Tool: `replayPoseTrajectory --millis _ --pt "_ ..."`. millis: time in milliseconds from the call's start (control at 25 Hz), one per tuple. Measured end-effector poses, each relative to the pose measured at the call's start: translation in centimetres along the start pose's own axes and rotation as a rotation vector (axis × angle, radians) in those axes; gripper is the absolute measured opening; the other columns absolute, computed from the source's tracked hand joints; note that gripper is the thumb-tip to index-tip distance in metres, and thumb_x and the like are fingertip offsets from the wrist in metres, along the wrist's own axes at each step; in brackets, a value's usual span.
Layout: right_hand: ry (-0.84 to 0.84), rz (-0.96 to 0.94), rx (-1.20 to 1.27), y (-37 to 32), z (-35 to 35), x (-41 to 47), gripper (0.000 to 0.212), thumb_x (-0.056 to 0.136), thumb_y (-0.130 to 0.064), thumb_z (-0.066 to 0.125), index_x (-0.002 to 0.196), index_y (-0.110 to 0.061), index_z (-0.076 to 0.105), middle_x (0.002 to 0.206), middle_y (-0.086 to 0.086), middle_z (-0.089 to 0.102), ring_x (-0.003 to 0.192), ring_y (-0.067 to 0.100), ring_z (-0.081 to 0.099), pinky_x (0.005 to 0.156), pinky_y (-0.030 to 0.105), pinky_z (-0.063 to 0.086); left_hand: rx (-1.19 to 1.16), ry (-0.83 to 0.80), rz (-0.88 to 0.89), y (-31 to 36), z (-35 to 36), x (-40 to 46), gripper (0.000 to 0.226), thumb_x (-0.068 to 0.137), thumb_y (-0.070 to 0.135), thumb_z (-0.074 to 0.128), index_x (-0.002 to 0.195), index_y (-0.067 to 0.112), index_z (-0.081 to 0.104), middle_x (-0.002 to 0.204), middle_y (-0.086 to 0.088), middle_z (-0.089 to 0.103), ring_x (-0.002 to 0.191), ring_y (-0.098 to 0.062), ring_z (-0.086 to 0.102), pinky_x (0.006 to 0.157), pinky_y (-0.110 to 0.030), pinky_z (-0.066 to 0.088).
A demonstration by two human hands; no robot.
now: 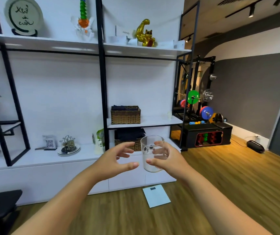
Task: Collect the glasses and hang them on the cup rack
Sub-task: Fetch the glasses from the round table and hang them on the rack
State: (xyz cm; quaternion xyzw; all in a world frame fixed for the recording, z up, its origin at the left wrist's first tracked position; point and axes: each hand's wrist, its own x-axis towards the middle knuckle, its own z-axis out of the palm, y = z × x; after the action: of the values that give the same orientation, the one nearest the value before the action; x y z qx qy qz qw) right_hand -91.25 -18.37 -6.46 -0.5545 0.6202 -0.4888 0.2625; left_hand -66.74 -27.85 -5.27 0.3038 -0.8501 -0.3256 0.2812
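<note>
Mid-air before the shelving, head view: right hand [165,156] wraps the clear glass [152,154], upright, mouth up; left hand [117,158] spread wide just beside it, not touching. Cup rack [68,144] sits on the lower shelf [25,160], well left of both hands and beyond, so the left hand is nearer.

One glass [152,153], one cup rack [68,145], two hands, two baskets and one scale [156,195] are seen.

I see a clear glass [152,153], upright, held mid-air; the wire cup rack [67,143] stands on a shelf [34,160], lower left.
</note>
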Motion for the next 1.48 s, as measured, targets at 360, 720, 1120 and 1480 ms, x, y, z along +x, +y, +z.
replayPoseTrajectory --millis 360,720,1120,1480 --pt "-0.121 -0.05 0.068 5.0 -5.0 13.0 0.074 0.06 -0.057 0.095 0.124 -0.049 0.058 0.119 -0.022 0.071 0.106 0.002 0.073 0.093 0.033 0.063 0.047 0.182 -0.094 -1.9 1.6 9.8 0.067 0.084 0.058 0.077 0.145 0.049 0.051 0.13 0.023 0.066 0.122 0.011 0.057 0.107 -0.025 0.044" --pt "-0.212 -0.096 0.088 8.6 -7.5 23.5 0.063 0.072 -0.043 0.096 0.122 -0.045 0.059 0.117 -0.019 0.07 0.098 -0.013 0.068 0.082 0.023 0.056 0.094 0.329 -0.156 -3.9 2.4 16.8 0.055 0.093 0.049 0.073 0.145 0.044 0.054 0.133 0.024 0.064 0.126 0.013 0.052 0.113 -0.028 0.04" --pt "-0.242 -0.088 0.15 11.6 -2.6 38.3 0.07 0.061 -0.053 0.095 0.12 -0.053 0.057 0.108 -0.037 0.071 0.105 -0.014 0.067 0.086 0.025 0.057 0.11 0.378 -0.227 -14.3 -1.9 27.3 0.055 0.096 0.027 0.074 0.145 0.041 0.054 0.135 0.024 0.062 0.126 0.013 0.051 0.116 -0.031 0.039" --pt "-0.266 -0.095 0.17 11.4 4.4 53.0 0.088 0.057 -0.058 0.094 0.135 -0.047 0.054 0.129 -0.019 0.066 0.119 0.002 0.067 0.093 0.026 0.06 0.106 0.39 -0.262 -25.4 -10.1 36.7 0.054 0.095 0.03 0.075 0.143 0.046 0.054 0.132 0.026 0.063 0.124 0.012 0.053 0.113 -0.03 0.041"
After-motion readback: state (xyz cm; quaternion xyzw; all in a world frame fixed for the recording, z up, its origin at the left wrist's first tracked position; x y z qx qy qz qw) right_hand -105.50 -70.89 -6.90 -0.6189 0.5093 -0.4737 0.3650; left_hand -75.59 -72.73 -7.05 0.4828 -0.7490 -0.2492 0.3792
